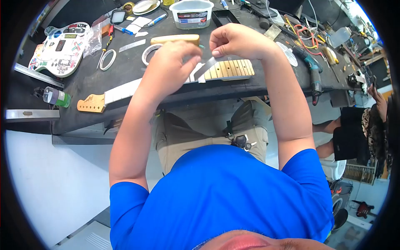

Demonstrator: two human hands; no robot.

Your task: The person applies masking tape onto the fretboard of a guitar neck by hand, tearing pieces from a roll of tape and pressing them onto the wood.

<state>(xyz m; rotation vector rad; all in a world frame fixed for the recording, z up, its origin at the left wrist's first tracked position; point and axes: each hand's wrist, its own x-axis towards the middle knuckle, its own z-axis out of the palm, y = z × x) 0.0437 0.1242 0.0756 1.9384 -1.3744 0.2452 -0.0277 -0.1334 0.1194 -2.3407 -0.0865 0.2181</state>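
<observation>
A guitar neck lies along the front of the bench, its headstock at the left. White masking tape covers much of the fretboard; the right end shows bare wood and frets. My right hand is above this bare part, thumb and fingers closed on the upper end of a greyish strip of tape. The strip slants down to the fretboard near the edge of the taped area. My left hand hovers over the neck, fingers bent and slightly blurred, the thumb apart from them.
Behind the neck are a tape roll, a wooden block, a steel ruler and a plastic tub. A stickered guitar body lies left, near a green bottle. At right is a power tool; another person is beyond.
</observation>
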